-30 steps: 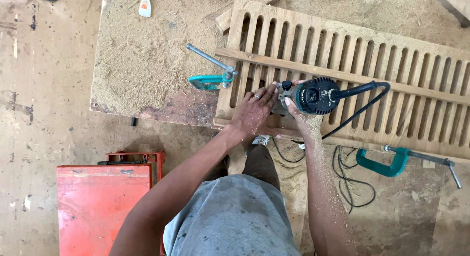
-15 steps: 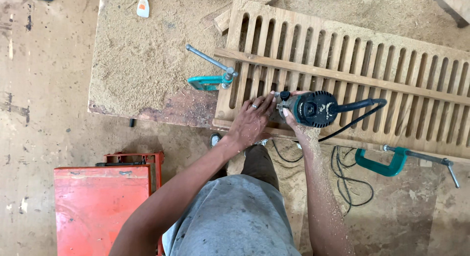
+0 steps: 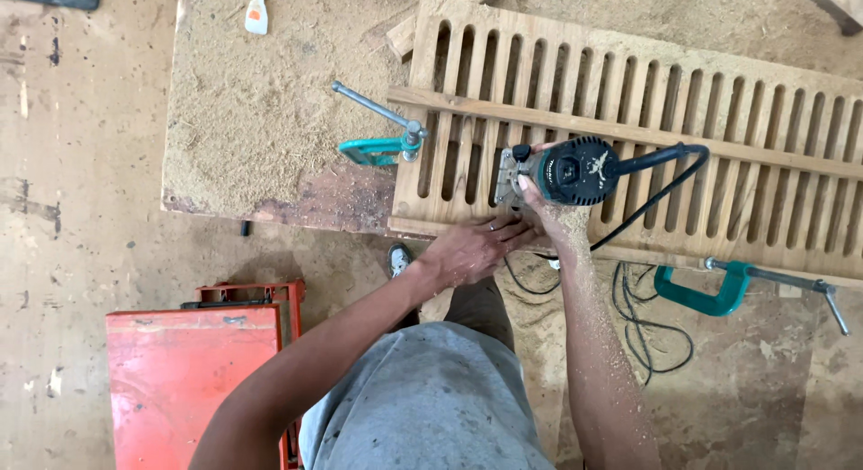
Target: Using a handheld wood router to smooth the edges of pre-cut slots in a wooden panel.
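The small black and teal router (image 3: 568, 171) is sitting upright on the slatted wooden panel (image 3: 737, 137), close to the panel's near edge and toward its left end. The right hand (image 3: 544, 203) is wrapping around the router's body from the near side, fingers closed on it, though most of the hand is hiding under the tool and a coat of sawdust. The left hand (image 3: 472, 248) is lying flat with fingers spread on the panel's near rail, just beside the router's base, gripping nothing. A black cord (image 3: 661, 178) is running off the router to the right, then dropping over the near edge into a loose coil on the floor.

The panel is lying across a sawdust-covered workbench (image 3: 261, 119); its right end is being cut off by the frame. A teal clamp (image 3: 382, 137) is pinching the panel's left end, and a second teal clamp (image 3: 742, 286) is biting the near edge further right. A small white bottle (image 3: 257, 10) is standing near the bench's far left corner, too small to make out. A red metal box (image 3: 189, 380) is sitting on the floor to the left.
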